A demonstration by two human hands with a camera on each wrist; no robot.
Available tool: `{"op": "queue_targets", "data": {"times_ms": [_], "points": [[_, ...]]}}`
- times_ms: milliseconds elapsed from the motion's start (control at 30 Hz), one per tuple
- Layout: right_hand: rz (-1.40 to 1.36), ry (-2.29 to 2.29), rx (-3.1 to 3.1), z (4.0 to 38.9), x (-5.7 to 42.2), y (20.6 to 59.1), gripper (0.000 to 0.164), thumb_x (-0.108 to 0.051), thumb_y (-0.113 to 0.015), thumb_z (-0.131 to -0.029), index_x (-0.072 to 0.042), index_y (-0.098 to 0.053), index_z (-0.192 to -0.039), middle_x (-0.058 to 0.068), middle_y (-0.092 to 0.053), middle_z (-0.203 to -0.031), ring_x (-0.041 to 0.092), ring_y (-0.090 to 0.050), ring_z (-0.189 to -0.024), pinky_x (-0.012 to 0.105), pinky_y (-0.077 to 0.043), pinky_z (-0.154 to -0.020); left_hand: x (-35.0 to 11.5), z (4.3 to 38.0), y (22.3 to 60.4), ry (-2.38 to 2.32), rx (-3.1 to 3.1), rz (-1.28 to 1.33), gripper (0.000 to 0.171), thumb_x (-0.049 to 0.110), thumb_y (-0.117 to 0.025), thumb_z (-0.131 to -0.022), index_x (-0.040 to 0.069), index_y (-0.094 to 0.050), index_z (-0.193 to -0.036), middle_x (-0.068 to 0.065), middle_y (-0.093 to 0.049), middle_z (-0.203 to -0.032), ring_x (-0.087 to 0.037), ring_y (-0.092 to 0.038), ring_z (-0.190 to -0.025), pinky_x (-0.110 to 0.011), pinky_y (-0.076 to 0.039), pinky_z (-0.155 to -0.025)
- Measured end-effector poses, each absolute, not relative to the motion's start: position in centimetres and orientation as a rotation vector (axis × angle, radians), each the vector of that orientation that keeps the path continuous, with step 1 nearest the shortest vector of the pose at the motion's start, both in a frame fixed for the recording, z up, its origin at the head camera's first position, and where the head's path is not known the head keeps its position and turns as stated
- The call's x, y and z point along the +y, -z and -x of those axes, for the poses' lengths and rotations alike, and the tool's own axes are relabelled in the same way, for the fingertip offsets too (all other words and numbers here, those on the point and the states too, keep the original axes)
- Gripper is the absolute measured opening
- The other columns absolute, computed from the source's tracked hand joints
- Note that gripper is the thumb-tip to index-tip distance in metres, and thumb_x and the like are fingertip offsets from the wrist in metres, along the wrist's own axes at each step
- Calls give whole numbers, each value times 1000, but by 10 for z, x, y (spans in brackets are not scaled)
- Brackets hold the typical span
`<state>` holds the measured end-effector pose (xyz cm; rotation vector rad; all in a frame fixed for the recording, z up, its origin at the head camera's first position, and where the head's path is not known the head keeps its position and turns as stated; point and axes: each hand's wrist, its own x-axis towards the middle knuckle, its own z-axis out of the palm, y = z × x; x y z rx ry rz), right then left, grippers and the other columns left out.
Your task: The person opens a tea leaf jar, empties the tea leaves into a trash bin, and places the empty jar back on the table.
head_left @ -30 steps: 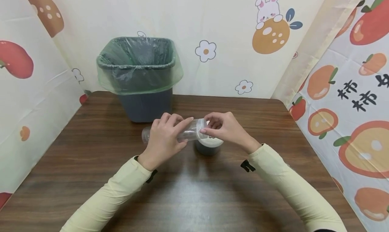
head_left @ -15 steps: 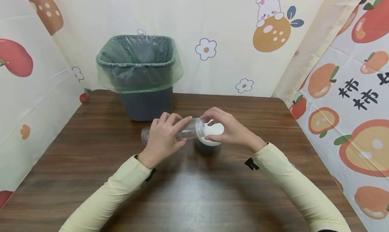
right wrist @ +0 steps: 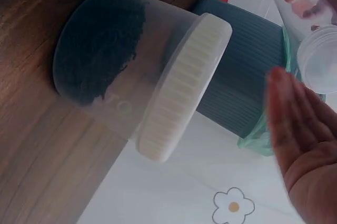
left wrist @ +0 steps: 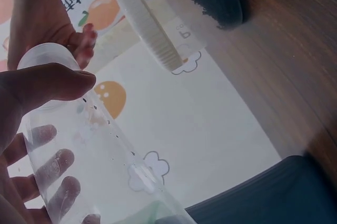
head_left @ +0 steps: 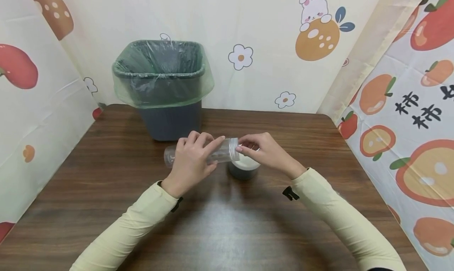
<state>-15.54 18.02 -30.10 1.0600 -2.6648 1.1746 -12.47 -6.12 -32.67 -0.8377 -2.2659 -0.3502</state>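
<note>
My left hand (head_left: pixel 189 158) grips a clear plastic jar (head_left: pixel 220 153) that lies sideways in the air, its ridged capped end (head_left: pixel 234 149) toward the right. Specks cling inside its wall in the left wrist view. At that end is my right hand (head_left: pixel 267 150), thumb and fingertips right by the rim. The right wrist view shows the right fingers (right wrist: pixel 295 119) fairly straight and blurred, just beside the see-through end. Below the hands stands a squat jar (right wrist: pixel 105 50) upright on the table, dark stuff inside and a white ribbed lid (right wrist: pixel 184 87) on top.
A dark bin (head_left: pixel 170 123) with a green liner bag (head_left: pixel 159 91) stands at the back left of the wooden table (head_left: pixel 227 227). Printed cloth (head_left: pixel 262 22) hangs along the back and both sides.
The right hand, half a second ago spread wider and slightly off the jar's end, is back close to its rim. The left hand and the jar it holds have hardly moved.
</note>
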Motion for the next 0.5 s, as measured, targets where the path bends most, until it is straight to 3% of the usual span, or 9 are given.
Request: {"op": "queue_targets", "data": {"times_ms": [100,200,267,500], "points": [[-1072,-1110,-2668,155,182,297,33,-25,-65,-91,-3,-65,-115,1,-68,-100,12,-63,-82,33,-52,-73,-61,125,327,354,-2265,838,70,24,-89,-59,19,-62,-124,-5,-59,-100,-28,-52,-88,-45,-43,-64],[-1198,-1083,-2607,155,185,295,55,-22,-75,-82,-5,-54,-130,4,-59,-121,18,-59,-101,39,-49,-85,-62,125,327,366,-2266,832,69,24,-88,-60,19,-63,-124,-5,-59,-100,-28,-51,-88,-45,-43,-64],[-1293,-1069,-2569,156,186,296,67,-18,-81,-76,-7,-48,-134,4,-54,-126,20,-55,-109,41,-47,-90,-62,125,327,372,-2267,825,69,23,-89,-59,19,-63,-123,-6,-59,-100,-28,-51,-88,-45,-43,-64],[-1328,-1041,-2546,156,185,301,55,-17,-81,-76,-8,-56,-125,-1,-61,-110,15,-58,-95,35,-49,-82,-62,125,329,360,-2274,832,69,24,-90,-58,20,-64,-122,-5,-59,-99,-27,-52,-88,-44,-43,-64]]}}
